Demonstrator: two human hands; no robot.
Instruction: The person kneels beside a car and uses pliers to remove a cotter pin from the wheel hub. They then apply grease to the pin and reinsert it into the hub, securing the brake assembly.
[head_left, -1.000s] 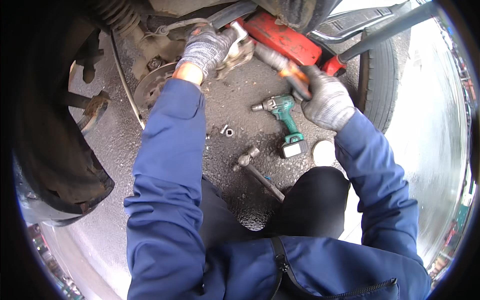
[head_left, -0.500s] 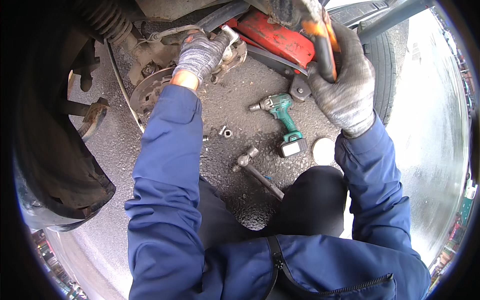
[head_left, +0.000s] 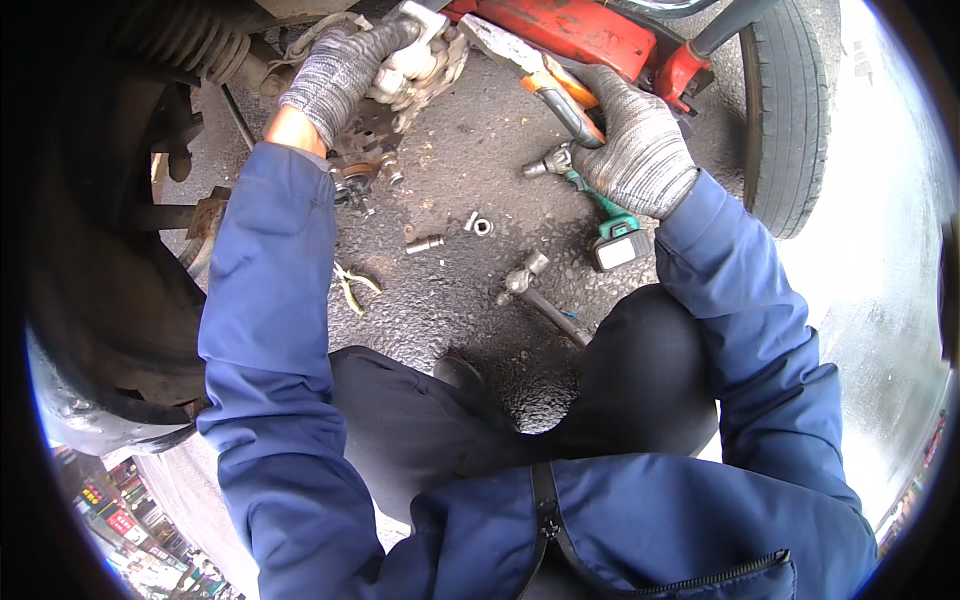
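Note:
My left hand (head_left: pixel 345 82), in a grey knitted glove, is closed on a silvery brake caliper (head_left: pixel 412 62) at the upper left. A hose or cable runs up behind that hand. In my right hand (head_left: pixel 640 140), also gloved, are large pliers (head_left: pixel 562 92) with orange and black handles. Their metal jaws point up and left toward the caliper, seemingly apart from it. Rusty hub parts (head_left: pixel 362 172) show below the caliper, partly covered by my left sleeve.
A green cordless impact wrench (head_left: pixel 612 222), a hammer (head_left: pixel 548 302), sockets (head_left: pixel 426 244) and small pale-handled pliers (head_left: pixel 352 284) lie on wet asphalt. Behind stands a red floor jack (head_left: pixel 575 38). A tyre (head_left: pixel 790 120) is at right; a coil spring (head_left: pixel 205 45) and dark wheel-arch liner (head_left: pixel 100 290) are left.
My right hand has come down and left; the pliers now slant toward the caliper. My left hand has shifted left and up, still on the caliper. The view has shifted too.

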